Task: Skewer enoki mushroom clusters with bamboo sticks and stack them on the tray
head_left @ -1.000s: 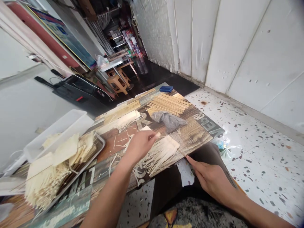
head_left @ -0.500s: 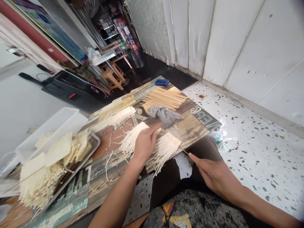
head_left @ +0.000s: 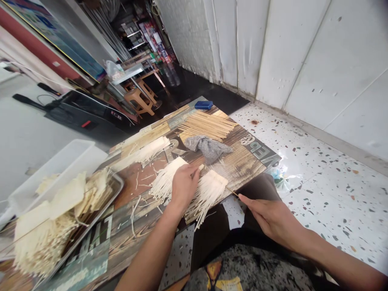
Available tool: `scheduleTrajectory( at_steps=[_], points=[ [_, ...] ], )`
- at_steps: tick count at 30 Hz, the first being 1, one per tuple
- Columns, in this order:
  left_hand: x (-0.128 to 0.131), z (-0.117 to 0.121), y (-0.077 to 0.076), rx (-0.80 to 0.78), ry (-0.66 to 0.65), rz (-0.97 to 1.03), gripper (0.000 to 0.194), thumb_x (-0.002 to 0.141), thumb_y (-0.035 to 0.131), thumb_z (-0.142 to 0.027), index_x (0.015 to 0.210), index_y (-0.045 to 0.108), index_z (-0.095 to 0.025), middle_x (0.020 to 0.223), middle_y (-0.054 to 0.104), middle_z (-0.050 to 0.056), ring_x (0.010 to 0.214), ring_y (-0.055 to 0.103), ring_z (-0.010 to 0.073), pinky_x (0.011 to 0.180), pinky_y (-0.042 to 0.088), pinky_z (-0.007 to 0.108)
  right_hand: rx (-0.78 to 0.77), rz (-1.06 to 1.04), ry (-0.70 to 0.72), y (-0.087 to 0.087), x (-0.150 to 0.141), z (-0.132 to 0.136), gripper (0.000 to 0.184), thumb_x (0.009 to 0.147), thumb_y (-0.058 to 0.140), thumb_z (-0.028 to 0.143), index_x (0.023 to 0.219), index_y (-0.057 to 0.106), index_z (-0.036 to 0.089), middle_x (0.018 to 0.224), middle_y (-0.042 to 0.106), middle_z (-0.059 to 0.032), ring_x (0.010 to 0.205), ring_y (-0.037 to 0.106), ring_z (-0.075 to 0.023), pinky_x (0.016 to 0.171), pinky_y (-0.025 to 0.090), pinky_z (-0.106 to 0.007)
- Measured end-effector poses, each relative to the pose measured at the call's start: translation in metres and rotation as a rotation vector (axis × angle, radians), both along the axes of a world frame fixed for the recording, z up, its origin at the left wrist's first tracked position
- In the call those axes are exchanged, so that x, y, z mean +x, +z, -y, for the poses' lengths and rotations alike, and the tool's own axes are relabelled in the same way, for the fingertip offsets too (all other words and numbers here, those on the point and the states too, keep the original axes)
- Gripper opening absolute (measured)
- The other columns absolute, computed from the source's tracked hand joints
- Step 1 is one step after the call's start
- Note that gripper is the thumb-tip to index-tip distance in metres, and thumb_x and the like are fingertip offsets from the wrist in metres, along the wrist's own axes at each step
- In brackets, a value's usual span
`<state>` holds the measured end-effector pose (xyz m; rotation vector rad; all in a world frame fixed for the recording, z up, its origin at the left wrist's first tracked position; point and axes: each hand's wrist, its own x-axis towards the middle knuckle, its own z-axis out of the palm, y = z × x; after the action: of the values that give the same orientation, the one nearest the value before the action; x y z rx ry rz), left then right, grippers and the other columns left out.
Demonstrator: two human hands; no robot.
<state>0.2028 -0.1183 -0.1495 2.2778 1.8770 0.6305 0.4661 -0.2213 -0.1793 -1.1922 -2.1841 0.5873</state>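
My right hand pinches the near end of a thin bamboo skewer at the table's edge. The skewer's far end goes into a flat bunch of enoki mushrooms, whose loose stems fan towards me. My left hand is closed just left of that bunch, with a small pale mushroom end showing at its fingertips; the palm hides the rest. Another flattened enoki bunch lies on the table left of this hand, and a further bunch is behind it.
Several loose skewers lie at the table's far end, beside a grey cloth and a blue box. On the left, a metal tray holds stacked enoki bunches, with a white plastic bin behind. Stray stems litter the patterned tabletop.
The view has shifted slightly, so the table and tray sit a little further left. Both hands keep nearly the same position, and the skewer stays in the enoki bunch.
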Motion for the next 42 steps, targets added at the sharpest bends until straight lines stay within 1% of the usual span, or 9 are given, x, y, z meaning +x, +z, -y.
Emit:
scheduleTrajectory(
  at_steps=[2,5,13,19,25,29,34,38,42],
  points=[
    [0.001,-0.001,-0.001,0.005,0.006,0.010,0.021,0.087,0.055,-0.024,0.089,0.075,-0.021,0.088,0.071,0.005,0.083,0.064,0.0186,0.080,0.051,0.032,0.009,0.002,0.020,-0.001,0.002,-0.003,0.044,0.094,0.032,0.013,0.134,0.053,0.014,0.088,0.072,-0.0073,0.074,0.068,-0.0166,0.065,0.054,-0.026],
    [0.002,-0.002,-0.004,0.015,0.005,0.022,0.021,0.087,0.055,-0.024,0.091,0.075,-0.019,0.088,0.071,0.005,0.084,0.064,0.0185,0.081,0.051,0.032,0.038,0.027,0.022,-0.003,0.002,-0.005,0.044,0.095,0.032,0.013,0.133,0.053,0.014,0.081,0.071,-0.0060,0.069,0.067,-0.0169,0.059,0.052,-0.027],
    [0.002,0.000,-0.006,0.041,0.020,0.026,0.018,0.086,0.058,-0.024,0.090,0.075,-0.021,0.091,0.073,0.005,0.086,0.065,0.0193,0.083,0.051,0.033,0.022,0.000,-0.002,0.004,-0.003,-0.002,0.046,0.092,0.035,0.012,0.134,0.054,0.019,0.087,0.073,-0.0058,0.072,0.069,-0.0162,0.065,0.056,-0.025],
    [0.002,-0.002,-0.005,0.039,0.004,0.022,0.017,0.086,0.058,-0.023,0.086,0.075,-0.023,0.088,0.073,0.003,0.083,0.065,0.0183,0.082,0.051,0.032,0.017,0.038,-0.021,0.007,-0.006,0.001,0.047,0.091,0.034,0.011,0.134,0.054,0.017,0.092,0.073,-0.0075,0.076,0.070,-0.0179,0.066,0.056,-0.027],
    [0.001,-0.001,-0.005,0.042,-0.013,0.037,0.017,0.085,0.059,-0.021,0.085,0.076,-0.022,0.088,0.073,0.004,0.085,0.065,0.0181,0.083,0.051,0.032,-0.022,0.099,-0.060,0.016,-0.013,0.006,0.048,0.088,0.037,0.011,0.132,0.056,0.016,0.083,0.073,-0.0073,0.068,0.069,-0.0176,0.061,0.055,-0.025],
    [0.001,-0.001,-0.002,0.022,-0.032,0.046,0.018,0.086,0.058,-0.021,0.085,0.076,-0.022,0.087,0.073,0.004,0.083,0.065,0.0178,0.081,0.052,0.031,-0.016,0.104,-0.064,0.018,-0.015,0.004,0.047,0.088,0.038,0.012,0.130,0.058,0.017,0.081,0.073,-0.0069,0.065,0.068,-0.0179,0.062,0.056,-0.026],
    [0.001,-0.002,-0.001,-0.003,-0.035,0.042,0.021,0.086,0.056,-0.021,0.084,0.076,-0.023,0.088,0.073,0.004,0.083,0.065,0.0179,0.081,0.052,0.032,-0.013,0.080,-0.069,0.014,-0.016,0.002,0.047,0.089,0.038,0.012,0.131,0.058,0.020,0.080,0.073,-0.0055,0.065,0.068,-0.0169,0.064,0.056,-0.026],
    [0.001,-0.002,0.000,-0.029,-0.029,0.029,0.023,0.086,0.054,-0.023,0.082,0.076,-0.024,0.089,0.073,0.004,0.084,0.065,0.0184,0.081,0.052,0.032,-0.001,0.090,-0.077,0.012,-0.023,-0.003,0.048,0.088,0.038,0.010,0.131,0.058,0.017,0.078,0.072,-0.0060,0.065,0.067,-0.0171,0.065,0.055,-0.026],
    [0.000,-0.007,0.005,-0.081,-0.037,0.002,0.024,0.085,0.053,-0.021,0.082,0.076,-0.024,0.090,0.074,0.002,0.086,0.066,0.0183,0.083,0.051,0.030,-0.003,0.151,-0.068,0.013,-0.032,-0.014,0.048,0.086,0.041,0.009,0.130,0.058,0.014,0.071,0.070,-0.0054,0.062,0.065,-0.0172,0.062,0.053,-0.025]
  ],
)
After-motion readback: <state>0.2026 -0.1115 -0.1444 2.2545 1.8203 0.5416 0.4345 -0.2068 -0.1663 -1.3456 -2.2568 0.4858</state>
